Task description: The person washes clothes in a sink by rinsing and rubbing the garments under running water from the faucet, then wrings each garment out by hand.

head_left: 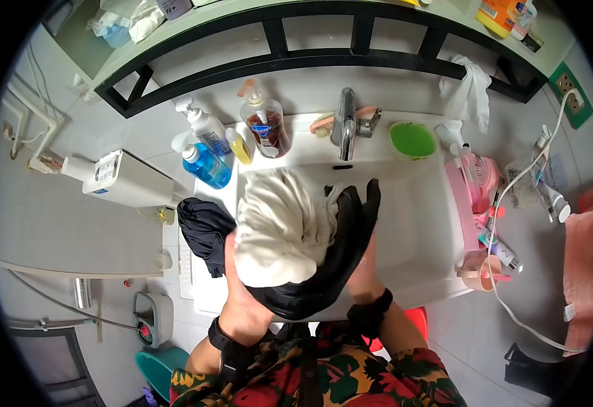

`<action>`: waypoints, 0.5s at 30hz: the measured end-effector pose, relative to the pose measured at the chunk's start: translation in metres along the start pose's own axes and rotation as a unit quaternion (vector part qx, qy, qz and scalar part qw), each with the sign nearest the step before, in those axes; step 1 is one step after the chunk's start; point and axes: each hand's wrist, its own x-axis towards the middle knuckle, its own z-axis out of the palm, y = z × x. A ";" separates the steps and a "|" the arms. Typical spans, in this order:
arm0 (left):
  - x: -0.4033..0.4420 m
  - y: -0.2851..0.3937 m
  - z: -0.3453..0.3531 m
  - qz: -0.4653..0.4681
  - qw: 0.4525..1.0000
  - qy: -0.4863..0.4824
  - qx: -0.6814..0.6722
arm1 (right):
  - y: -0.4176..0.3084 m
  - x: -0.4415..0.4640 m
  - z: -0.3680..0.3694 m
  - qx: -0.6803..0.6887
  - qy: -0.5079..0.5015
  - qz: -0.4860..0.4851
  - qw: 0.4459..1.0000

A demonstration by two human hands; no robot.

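A bunched cream-white garment and a black garment are held together in front of me, over the near left part of the white sink. My left hand supports the bundle from the left and below. On the other side, my right hand presses against the black cloth. Most of the fingers of both hands are hidden behind the fabric. Another dark garment lies crumpled on the sink's left ledge, close to my left hand.
A chrome faucet rises behind the basin, with a green soap dish to its right. Pump bottles, including a blue one and a brown one, line the back left. A pink basket stands right; a shelf overhangs everything.
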 end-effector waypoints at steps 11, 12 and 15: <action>0.041 -0.032 -0.114 -0.213 0.964 0.047 0.149 | -0.025 0.010 0.006 -0.327 0.200 0.115 0.916; 0.044 -0.040 -0.118 -0.239 0.967 0.024 0.085 | -0.028 0.013 0.008 -0.429 0.168 0.126 0.879; 0.054 -0.060 -0.139 -0.312 0.939 -0.086 -0.115 | -0.036 0.031 0.014 -0.603 0.075 0.143 0.781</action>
